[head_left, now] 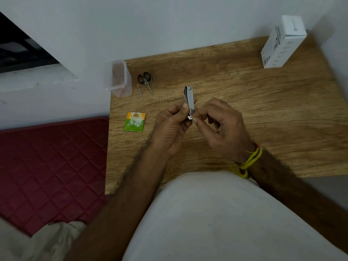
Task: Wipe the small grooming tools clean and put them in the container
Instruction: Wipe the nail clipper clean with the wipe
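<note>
Wiping underway: left hand (170, 125) grips the nail clipper (189, 99), right hand (222, 125) pinches a white swab (190, 117) against it; next, the container (119, 78).

A home room is showing here: a wooden table (244, 110) is sitting against plain walls (150, 25), beside a quilted maroon mattress (47, 166)

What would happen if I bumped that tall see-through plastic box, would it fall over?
Probably, yes. The clear container stands tall and narrow, right at the table's left edge, so a bump could tip it off. It looks thin-walled and nearly empty, so likely light and easy to slide. Being plastic, it probably wouldn't shatter.
</note>
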The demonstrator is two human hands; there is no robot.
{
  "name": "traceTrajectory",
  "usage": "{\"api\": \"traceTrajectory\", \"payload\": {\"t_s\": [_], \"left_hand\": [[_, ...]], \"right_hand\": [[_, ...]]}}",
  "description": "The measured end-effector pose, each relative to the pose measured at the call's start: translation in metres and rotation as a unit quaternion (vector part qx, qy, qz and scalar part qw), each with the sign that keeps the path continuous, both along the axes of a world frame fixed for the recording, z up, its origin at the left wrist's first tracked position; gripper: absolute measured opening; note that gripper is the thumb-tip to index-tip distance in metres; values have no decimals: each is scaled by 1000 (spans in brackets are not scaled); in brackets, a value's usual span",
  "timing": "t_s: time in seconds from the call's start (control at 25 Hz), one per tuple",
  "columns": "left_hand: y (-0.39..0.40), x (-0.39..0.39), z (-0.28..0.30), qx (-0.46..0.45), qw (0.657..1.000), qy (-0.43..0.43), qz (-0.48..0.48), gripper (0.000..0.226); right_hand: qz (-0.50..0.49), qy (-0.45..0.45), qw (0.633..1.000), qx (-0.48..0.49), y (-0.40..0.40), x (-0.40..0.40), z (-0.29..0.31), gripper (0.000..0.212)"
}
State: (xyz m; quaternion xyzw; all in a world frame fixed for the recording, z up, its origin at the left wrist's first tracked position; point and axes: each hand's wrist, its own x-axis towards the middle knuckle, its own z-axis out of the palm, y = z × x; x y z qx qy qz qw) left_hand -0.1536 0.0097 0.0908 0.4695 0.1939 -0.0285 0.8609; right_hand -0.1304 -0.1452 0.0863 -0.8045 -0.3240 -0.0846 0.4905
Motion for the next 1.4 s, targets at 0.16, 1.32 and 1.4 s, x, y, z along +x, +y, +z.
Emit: {"api": "traceTrajectory", "payload": {"t_s": [0.16, 1.32, 1.4], "left_hand": [[-1, -1, 4, -23, 1000, 15, 1, 20], [-6, 2, 9, 29, 999, 7, 20, 15], [-7, 1, 8, 32, 999, 2, 14, 17]], "right_hand": [[3, -13, 1000, -7, -2, -4, -1, 7], [-48, -30, 998, 0, 3, 7, 1, 5], [-51, -19, 998, -6, 4, 7, 0, 4]]}}
